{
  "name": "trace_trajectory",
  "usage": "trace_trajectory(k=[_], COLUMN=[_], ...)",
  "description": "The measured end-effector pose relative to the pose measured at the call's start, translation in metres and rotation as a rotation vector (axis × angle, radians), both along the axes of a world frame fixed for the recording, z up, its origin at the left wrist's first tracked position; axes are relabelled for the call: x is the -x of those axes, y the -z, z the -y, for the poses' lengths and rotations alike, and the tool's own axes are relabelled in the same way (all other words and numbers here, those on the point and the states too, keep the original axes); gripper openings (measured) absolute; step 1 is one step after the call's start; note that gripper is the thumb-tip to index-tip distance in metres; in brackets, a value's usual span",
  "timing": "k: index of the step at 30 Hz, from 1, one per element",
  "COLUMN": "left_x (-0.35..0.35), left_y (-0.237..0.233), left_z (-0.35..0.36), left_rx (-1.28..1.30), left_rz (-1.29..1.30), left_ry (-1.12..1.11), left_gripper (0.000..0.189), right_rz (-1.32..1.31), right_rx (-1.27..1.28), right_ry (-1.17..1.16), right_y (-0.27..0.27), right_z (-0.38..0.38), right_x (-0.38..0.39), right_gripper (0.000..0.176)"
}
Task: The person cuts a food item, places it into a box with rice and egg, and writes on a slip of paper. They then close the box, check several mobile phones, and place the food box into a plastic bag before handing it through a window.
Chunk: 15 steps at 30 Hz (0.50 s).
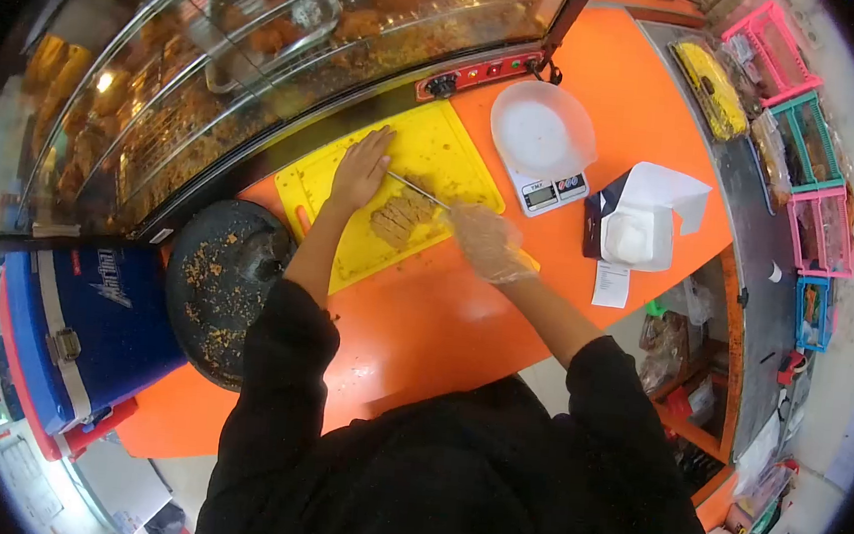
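Observation:
A yellow cutting board (465,160) lies on the orange counter below the glass display case. On it sits a piece of cooked meat (400,223), scored into slices, with crumbs around it. My right hand (486,242), in a clear plastic glove, is closed around the handle of a knife (418,190). The blade points left, along the far side of the meat. My left hand (363,167) is bare and lies flat on the board with its fingers stretched out, right by the tip of the blade.
A kitchen scale (555,192) bearing a white bowl (543,131) stands beyond my right hand. Right of it, an open paper box (654,255) holds white rice (628,239). A dark stone mortar (204,295) with crumbs stands left, beside a blue cooler box (122,323). The heated case (341,90) borders the back.

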<state>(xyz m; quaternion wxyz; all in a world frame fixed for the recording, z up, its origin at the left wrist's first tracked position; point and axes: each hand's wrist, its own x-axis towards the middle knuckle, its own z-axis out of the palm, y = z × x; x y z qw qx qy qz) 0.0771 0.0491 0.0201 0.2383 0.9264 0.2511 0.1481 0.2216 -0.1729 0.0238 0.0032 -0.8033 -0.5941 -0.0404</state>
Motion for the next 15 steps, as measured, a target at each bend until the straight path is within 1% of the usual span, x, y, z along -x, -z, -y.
trace_trajectory(k=[2,3,4,6,7,8,9,10,11,12,14,15], left_x=[0.008,0.005,0.005,0.027,0.044,0.062,0.078,0.092,0.106,0.121,0.151,0.166], left_y=[-0.003,-0.016,-0.031,-0.064,-0.071,-0.073,-0.07,-0.068,-0.067,-0.066,-0.064,-0.063], left_z=[0.004,0.014,0.026,0.061,0.083,0.108,0.131,0.151,0.171,0.191,0.224,0.238], left_rx=[0.003,-0.032,-0.061,-0.082,-0.051,-0.016,-0.038,-0.064,-0.052,-0.037,-0.015,-0.015], left_rz=[-0.022,0.066,0.156,0.37,0.43,0.485,0.516,0.551,0.535,0.513,0.503,0.502], left_ry=[0.014,-0.039,-0.099,-0.228,-0.31,-0.393,-0.442,-0.488,-0.546,-0.604,-0.633,-0.628], left_gripper=[0.048,0.049,0.05,0.051,0.051,0.051,0.051,0.051,0.051,0.051,0.049,0.049], right_rz=[-0.306,-0.283,0.01,0.3,0.105,-0.091,-0.095,-0.211,-0.325,-0.326,-0.321,-0.321], right_rx=[-0.218,-0.234,-0.346,-0.451,-0.18,0.097,0.098,0.027,-0.042,-0.042,-0.392,-0.394], right_ry=[-0.306,-0.313,-0.48,-0.646,-0.27,0.105,0.1,0.196,0.291,0.289,0.159,0.164], right_y=[-0.017,-0.009,0.013,0.01,-0.021,-0.038,-0.037,-0.036,-0.035,-0.022,0.007,0.002], right_z=[0.006,0.012,0.025,0.041,0.047,0.05,0.047,0.041,0.035,0.031,0.021,0.021], right_x=[-0.008,-0.024,-0.044,-0.04,-0.019,-0.002,0.007,0.012,0.013,0.013,0.011,0.014], right_gripper=[0.016,0.016,0.023,0.03,0.033,0.038,0.038,0.038,0.038,0.038,0.042,0.042])
